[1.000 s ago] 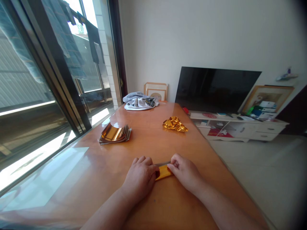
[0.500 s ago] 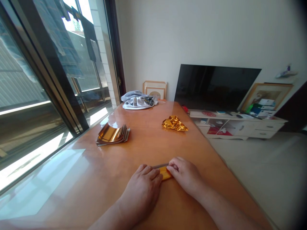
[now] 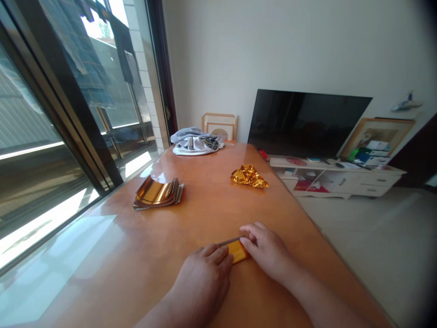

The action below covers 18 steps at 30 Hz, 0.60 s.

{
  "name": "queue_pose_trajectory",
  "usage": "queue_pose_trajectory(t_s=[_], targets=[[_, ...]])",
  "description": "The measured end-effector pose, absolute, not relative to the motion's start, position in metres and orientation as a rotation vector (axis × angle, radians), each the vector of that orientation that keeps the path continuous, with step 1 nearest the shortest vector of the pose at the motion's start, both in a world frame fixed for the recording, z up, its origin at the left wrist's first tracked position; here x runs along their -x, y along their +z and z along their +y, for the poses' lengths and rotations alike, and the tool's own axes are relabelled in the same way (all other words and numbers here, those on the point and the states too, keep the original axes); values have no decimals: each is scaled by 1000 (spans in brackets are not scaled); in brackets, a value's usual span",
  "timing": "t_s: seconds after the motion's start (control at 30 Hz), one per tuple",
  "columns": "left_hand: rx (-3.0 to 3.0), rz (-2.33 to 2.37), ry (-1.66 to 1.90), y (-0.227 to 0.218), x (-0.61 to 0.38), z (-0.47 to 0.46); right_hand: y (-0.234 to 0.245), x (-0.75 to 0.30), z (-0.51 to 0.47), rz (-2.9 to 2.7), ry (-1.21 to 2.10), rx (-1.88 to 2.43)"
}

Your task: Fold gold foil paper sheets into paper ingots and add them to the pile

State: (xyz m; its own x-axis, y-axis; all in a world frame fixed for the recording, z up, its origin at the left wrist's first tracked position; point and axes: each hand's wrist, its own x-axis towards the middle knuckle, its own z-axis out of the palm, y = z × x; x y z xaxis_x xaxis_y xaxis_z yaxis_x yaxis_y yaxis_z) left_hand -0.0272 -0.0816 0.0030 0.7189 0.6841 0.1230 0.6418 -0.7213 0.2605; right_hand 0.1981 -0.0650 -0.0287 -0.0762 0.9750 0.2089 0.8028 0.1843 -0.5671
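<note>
As left hand (image 3: 201, 289) and right hand (image 3: 268, 253) meet on folded gold foil (image 3: 237, 251), fingers pressing together, thin grey rod (image 3: 230, 241) alongside

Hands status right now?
Left hand: curled beside the folded gold foil, grip unclear.
Right hand: closed, fingertips holding the foil's right end.

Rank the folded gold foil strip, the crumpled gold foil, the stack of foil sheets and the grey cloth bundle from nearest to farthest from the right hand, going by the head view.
1. The folded gold foil strip: at the fingertips of the right hand, on its left.
2. The crumpled gold foil: ahead on the table.
3. The stack of foil sheets: ahead and left.
4. The grey cloth bundle: far end of the table.
</note>
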Motion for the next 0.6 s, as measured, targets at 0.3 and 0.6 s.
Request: queue_pose_trajectory(t_s=[0.3,0.6], targets=[[-2782,1072,319,10,25,-83,-29,-193,-66,-1894,341,1649],[-2843,1149,174,24,10,-74,-33,-200,-53,-1709,392,1627]])
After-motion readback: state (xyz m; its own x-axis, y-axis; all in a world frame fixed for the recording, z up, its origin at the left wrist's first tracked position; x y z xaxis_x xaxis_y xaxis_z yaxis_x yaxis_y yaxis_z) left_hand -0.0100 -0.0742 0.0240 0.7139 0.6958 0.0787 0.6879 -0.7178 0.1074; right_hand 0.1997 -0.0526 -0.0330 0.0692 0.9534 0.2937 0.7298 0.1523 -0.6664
